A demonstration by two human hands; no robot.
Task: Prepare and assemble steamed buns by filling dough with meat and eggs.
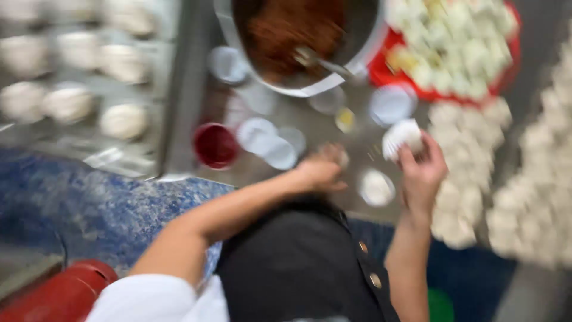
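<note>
Dumpling wrapper (403,138), white and pleated, sits in our right hand (422,173), fingers clasped around it, held above the steel table (357,143) right of centre. Our left hand (320,171) is curled low over the table just left of that; the frame is too blurred to tell whether it grips anything. Flat white dough rounds (265,138) lie scattered just beyond the left hand, with a small red cup (215,145) to their left. Far centre: a metal bowl (363,50) of reddish-brown filling with a spoon (319,61) in it. Far right, a red tray (387,74) of pale pieces. Far left, a tray of formed dumplings (122,121). Heavy motion blur throughout.
</note>
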